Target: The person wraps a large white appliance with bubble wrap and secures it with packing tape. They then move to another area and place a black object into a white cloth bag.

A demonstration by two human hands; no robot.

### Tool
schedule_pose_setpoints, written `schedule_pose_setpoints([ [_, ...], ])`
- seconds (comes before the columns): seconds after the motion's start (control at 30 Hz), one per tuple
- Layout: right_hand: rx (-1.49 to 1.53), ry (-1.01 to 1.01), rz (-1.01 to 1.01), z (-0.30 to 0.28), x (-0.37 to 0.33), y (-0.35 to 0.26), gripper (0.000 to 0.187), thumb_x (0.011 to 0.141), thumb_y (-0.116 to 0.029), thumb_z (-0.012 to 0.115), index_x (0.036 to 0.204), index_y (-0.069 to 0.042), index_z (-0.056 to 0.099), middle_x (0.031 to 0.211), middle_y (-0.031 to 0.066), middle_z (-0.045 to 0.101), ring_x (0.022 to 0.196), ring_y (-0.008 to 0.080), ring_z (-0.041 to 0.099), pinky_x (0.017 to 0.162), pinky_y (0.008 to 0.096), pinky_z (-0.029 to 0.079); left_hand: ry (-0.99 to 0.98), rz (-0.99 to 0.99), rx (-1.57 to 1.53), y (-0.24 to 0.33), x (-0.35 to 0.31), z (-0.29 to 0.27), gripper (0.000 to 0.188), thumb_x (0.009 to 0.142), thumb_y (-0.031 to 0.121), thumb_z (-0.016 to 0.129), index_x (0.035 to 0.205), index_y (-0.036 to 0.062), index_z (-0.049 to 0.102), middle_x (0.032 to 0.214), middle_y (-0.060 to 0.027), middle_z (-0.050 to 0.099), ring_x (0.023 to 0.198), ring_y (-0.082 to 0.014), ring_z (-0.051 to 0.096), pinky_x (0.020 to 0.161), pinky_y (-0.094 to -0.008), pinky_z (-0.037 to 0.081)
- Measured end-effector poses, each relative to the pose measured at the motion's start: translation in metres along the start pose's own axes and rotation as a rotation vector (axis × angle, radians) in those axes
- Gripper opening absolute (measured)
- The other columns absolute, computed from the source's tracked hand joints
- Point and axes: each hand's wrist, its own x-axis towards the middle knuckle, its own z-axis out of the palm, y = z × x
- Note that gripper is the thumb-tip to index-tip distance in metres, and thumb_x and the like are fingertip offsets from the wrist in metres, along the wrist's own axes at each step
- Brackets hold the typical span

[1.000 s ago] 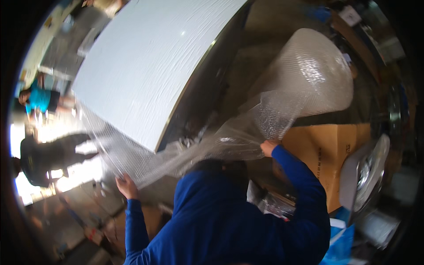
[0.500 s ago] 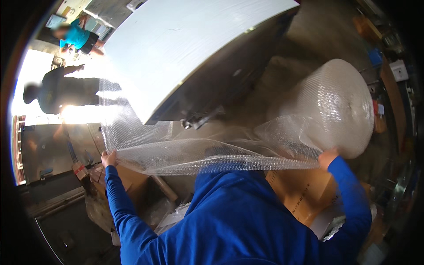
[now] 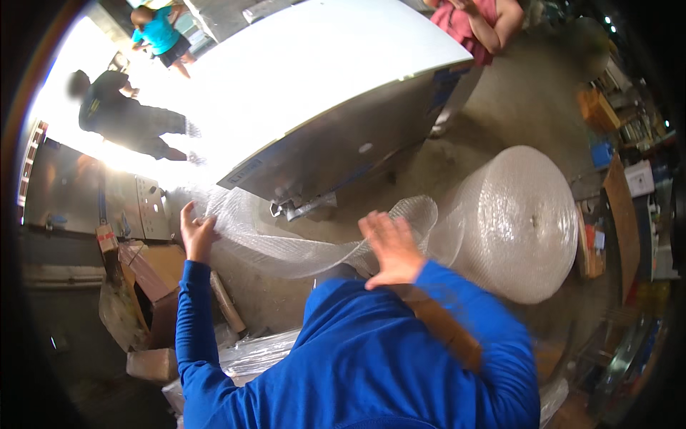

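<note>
A clear bubble wrap sheet (image 3: 282, 254) trails from a big bubble wrap roll (image 3: 518, 222) on my right, sagging in front of me toward the left. My left hand (image 3: 197, 232) is beside its left end, near the corner of a large white-topped cabinet (image 3: 336, 64); thumb and fingers are apart. My right hand (image 3: 391, 249) is open with fingers spread, over the sheet near a raised fold. Whether its palm touches the film I cannot tell. The cabinet's dark side faces me, with a metal fitting (image 3: 304, 206) low on it.
Two people stand at the far left, one in a teal shirt (image 3: 158, 34), one in dark clothes (image 3: 125, 114). A person in a pink top (image 3: 475, 32) is behind the cabinet's right end. Cardboard boxes (image 3: 153, 275) and a cardboard tube (image 3: 227, 304) lie at my left.
Both hands have let go of the bubble wrap edge they held stretched. My right hand has moved left, away from the roll. The sheet has slackened, and a person in pink has appeared.
</note>
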Motion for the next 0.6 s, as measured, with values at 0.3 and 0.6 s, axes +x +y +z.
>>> schedule_pose_setpoints([
  [0.3, 0.418, 0.374, 0.012, 0.014, -0.018, 0.068, 0.013, 0.071, -0.013, 0.076, 0.075, -0.009, 0.063, 0.069, 0.0127, 0.063, 0.062, 0.0329, 0.065, 0.055, 0.0415, 0.051, 0.008, 0.029, -0.054, 0.044, -0.031, 0.037, 0.048, 0.086, -0.002, 0.066, 0.128, 0.0075, 0.044, 0.069, 0.0011, 0.048, 0.052, -0.0079, 0.054, 0.042, -0.0263, 0.051],
  [0.6, 0.095, 0.417, -0.001, -0.064, -0.080, 0.074, 0.034, 0.087, -0.030, 0.076, 0.072, -0.005, 0.058, 0.063, 0.0091, 0.051, 0.054, 0.0298, 0.051, 0.051, 0.0405, 0.039, 0.124, 0.157, 0.040, 0.067, -0.052, 0.077, 0.035, 0.081, -0.001, 0.064, 0.113, 0.0063, 0.052, 0.064, -0.0011, 0.048, 0.058, -0.0090, 0.048, 0.055, -0.0265, 0.042],
])
